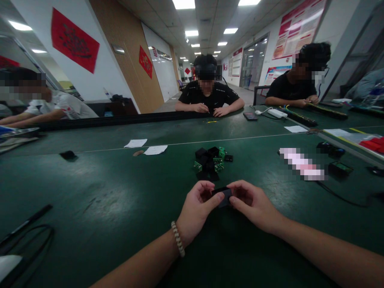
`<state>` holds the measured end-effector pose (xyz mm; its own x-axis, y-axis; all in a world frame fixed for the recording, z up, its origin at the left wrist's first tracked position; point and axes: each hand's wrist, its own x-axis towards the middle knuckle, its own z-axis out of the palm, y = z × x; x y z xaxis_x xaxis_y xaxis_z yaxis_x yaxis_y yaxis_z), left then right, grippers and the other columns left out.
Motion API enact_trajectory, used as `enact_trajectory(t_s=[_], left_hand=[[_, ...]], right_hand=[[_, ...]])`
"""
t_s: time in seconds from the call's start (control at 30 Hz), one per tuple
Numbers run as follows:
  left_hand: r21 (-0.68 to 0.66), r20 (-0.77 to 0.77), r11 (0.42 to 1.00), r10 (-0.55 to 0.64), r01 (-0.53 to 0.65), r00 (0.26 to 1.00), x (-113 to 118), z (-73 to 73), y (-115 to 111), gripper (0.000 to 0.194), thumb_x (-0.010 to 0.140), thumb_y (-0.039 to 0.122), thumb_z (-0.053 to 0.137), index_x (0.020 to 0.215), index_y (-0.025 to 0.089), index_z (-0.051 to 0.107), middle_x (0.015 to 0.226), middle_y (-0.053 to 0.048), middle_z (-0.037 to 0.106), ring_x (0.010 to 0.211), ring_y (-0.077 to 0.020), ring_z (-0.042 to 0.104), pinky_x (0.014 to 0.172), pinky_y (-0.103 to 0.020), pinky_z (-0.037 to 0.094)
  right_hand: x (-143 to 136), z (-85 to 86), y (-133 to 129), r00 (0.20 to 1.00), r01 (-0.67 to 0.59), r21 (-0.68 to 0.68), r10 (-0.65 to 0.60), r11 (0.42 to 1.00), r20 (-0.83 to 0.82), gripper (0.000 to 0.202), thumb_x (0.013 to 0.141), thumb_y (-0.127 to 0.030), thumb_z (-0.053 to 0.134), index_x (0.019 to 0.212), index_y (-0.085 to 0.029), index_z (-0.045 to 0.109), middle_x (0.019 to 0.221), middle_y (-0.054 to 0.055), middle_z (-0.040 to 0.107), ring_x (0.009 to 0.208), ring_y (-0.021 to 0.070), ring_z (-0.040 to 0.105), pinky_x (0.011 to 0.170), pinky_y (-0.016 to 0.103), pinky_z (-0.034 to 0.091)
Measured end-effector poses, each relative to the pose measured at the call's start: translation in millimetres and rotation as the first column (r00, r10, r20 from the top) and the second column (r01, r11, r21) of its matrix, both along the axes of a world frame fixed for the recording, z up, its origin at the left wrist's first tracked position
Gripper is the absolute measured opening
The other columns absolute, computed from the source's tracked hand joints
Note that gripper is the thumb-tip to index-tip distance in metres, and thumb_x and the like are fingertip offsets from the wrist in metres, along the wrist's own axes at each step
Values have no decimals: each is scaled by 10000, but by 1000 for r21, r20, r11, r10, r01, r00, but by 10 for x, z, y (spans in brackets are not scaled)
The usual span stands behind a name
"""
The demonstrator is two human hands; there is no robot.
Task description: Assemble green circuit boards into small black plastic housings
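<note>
Room runs left across the green counter to the black pen at lower left, and right to the pixelated pink item. Black casings and green circuit boards bound you above, near frame centre. At lower centre, your left hand and right hand pinch the dark piece, fingers nearly closed on both sides. Its long axis seems to lie across the frame; with ends covered, you cannot tell which way it points.
</note>
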<state>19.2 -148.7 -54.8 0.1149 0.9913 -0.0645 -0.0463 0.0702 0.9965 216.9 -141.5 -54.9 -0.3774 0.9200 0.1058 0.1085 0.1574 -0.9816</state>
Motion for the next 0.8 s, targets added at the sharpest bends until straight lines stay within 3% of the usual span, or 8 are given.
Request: enact_trajectory(t_s=[0.2,0.4,0.8], left_hand=[[-15,27,999,39,-39,999,17,5,9,358,741,357,794,999,188,612,955,-35,618,867,-176,594,796,-313,497],[-34,37,999,10,-9,999,12,5,10,342,763,363,779,1007,189,615,963,-27,614,868,-166,586,806,-312,495],[-8,-49,1000,-21,21,999,-1,33,-18,281,802,353,744,967,176,601,952,-31,624,883,-176,596,805,-319,501]], right_hand=[[1,50,-7,1000,21,-28,-20,999,11,269,860,-329,650,1093,-205,594,884,31,646,779,172,637,690,323,544],[2,80,-26,1000,-10,-37,9,999,-5,312,842,-286,659,1131,-212,568,1027,54,630,853,180,638,759,351,552],[5,55,-28,1000,-22,-4,22,1000,17,369,819,-229,696,1166,-225,569,1000,33,632,912,190,643,823,367,559]])
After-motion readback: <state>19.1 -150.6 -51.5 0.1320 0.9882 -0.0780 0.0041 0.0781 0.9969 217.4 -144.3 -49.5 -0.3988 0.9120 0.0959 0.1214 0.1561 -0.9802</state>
